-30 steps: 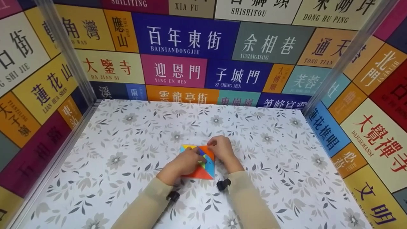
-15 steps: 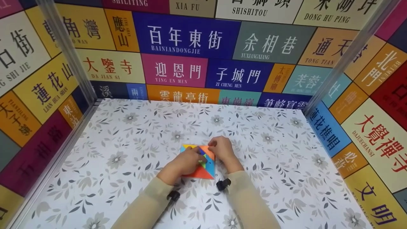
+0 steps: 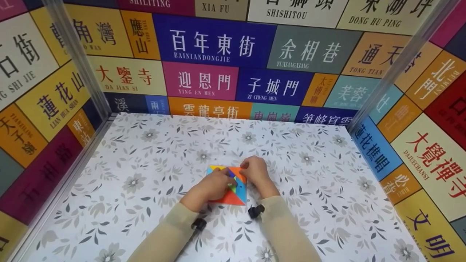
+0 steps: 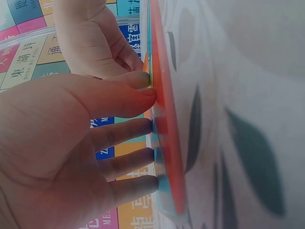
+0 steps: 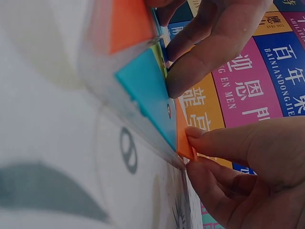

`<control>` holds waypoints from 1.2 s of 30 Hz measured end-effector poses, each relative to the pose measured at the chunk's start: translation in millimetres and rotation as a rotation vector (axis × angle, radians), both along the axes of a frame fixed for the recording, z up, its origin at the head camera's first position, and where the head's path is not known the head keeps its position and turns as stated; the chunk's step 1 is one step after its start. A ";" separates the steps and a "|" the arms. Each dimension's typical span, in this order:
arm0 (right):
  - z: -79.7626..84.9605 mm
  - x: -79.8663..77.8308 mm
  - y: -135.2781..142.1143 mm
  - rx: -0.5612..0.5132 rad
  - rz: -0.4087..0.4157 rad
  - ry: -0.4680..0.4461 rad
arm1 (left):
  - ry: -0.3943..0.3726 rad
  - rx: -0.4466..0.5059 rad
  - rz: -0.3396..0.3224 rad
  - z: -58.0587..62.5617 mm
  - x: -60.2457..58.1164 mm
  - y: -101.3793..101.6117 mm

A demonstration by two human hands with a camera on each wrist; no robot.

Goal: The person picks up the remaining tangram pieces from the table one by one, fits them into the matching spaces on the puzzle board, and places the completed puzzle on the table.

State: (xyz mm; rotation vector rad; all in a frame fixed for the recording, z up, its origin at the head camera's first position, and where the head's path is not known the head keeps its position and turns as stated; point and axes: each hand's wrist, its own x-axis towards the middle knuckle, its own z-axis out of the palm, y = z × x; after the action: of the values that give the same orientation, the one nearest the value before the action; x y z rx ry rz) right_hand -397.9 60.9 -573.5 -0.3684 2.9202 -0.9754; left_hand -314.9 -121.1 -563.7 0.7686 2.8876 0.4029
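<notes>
Flat tangram pieces lie together as a square on the patterned tabletop. At its top right corner my right hand (image 3: pixel 256 171) pinches an orange triangle (image 5: pixel 182 131) between thumb and finger. My left hand (image 3: pixel 214 185) lies over the square's left and middle, its extended fingertips touching the pieces. A red triangle (image 3: pixel 229 199) forms the near side, and a light blue piece (image 5: pixel 145 90) borders the right edge. Part of a yellow piece (image 3: pixel 215 167) shows at the far edge. The left hand hides much of the middle and left.
The white tabletop (image 3: pixel 145 163) has a grey leaf and flower print. Panels with coloured name signs (image 3: pixel 214 42) enclose its back and sides. Clear corner strips (image 3: pixel 82 62) join the panels. Dark devices (image 3: pixel 256 211) are worn at both wrists.
The right fingertips have shifted very slightly to the right at the orange triangle. That triangle looked paler half a second ago. The left hand stays in place.
</notes>
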 end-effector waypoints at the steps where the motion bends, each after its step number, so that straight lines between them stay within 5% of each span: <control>1: 0.1 0.0 -0.2 0.004 -0.004 -0.002 | 0.005 0.003 -0.003 -0.2 0.0 -0.2; 10: 0.1 0.2 -1.0 0.034 -0.025 -0.018 | 0.066 0.012 -0.008 -2.0 2.2 1.5; 16: 0.2 0.0 -0.2 0.040 -0.022 -0.009 | 0.037 0.002 0.035 -2.0 2.4 7.0; 24: 2.2 -1.0 1.8 0.037 -0.022 -0.016 | 0.052 -0.016 0.001 -1.9 0.9 12.0; 36: 6.1 0.5 -2.8 0.151 0.045 -0.021 | -0.066 -0.081 0.051 0.8 4.4 18.4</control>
State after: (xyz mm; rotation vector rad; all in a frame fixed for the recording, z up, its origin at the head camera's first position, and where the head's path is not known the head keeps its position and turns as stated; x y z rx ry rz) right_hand -397.3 58.1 -567.4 -0.4117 2.9284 -0.7423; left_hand -310.6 -102.7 -562.9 0.6583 2.8472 0.3076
